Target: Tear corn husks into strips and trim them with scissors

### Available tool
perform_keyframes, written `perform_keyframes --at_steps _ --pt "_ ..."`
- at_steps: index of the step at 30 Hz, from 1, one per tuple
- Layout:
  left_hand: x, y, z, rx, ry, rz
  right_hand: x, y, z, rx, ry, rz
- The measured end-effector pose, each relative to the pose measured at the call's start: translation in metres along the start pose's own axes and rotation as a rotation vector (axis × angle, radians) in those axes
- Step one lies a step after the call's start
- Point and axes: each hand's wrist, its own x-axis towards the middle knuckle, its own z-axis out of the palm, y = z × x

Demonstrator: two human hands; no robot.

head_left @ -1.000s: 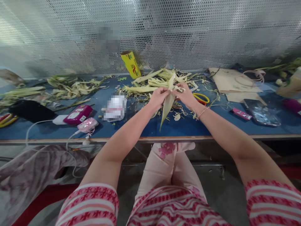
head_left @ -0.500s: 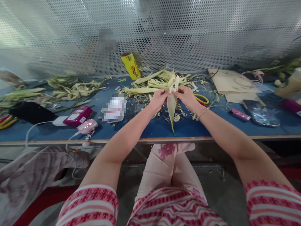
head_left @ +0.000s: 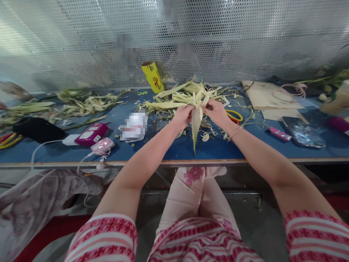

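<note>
The left hand (head_left: 183,115) and right hand (head_left: 216,112) both pinch the top of a pale corn husk (head_left: 195,125), fingers closed on it, its tip hanging toward the blue counter (head_left: 163,145) (near edge). Just behind lies a husk pile (head_left: 180,95); yellow scissors (head_left: 233,115) lie beside the right hand.

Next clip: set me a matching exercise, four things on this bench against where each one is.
1 husk leaf
2 yellow roll
3 smartphone
4 magenta device

A flat on the right part of the bench
B pinched between left hand and right hand
C tilted at the back, by the mesh screen
D left part of the bench, beside a white charger

Pairs: 1-B, 2-C, 3-A, 4-D
</note>
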Motion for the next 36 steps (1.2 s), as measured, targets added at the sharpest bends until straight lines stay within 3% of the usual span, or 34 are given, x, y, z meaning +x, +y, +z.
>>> perform_keyframes --at_steps 6,12,19,28,33,36 --pt "-0.001 0.003 0.000 -0.012 0.054 0.026 -0.002 -0.009 -0.003 0.072 -0.047 -0.055" --pt "-0.004 -0.003 0.002 0.104 -0.047 0.152 0.001 0.005 0.004 0.100 -0.015 0.101" --pt "-0.009 -0.002 0.001 0.150 -0.122 0.144 0.001 0.001 0.002 -0.029 0.078 0.052" --pt "-0.010 0.002 0.006 0.034 -0.050 0.018 0.000 -0.004 0.002 -0.060 0.034 -0.030" --pt "-0.004 0.001 0.002 0.013 0.011 0.041 -0.004 -0.014 -0.003 0.042 -0.071 -0.100" --pt "-0.005 0.004 0.001 0.015 0.010 0.061 -0.004 -0.014 -0.002 0.091 -0.070 -0.066"
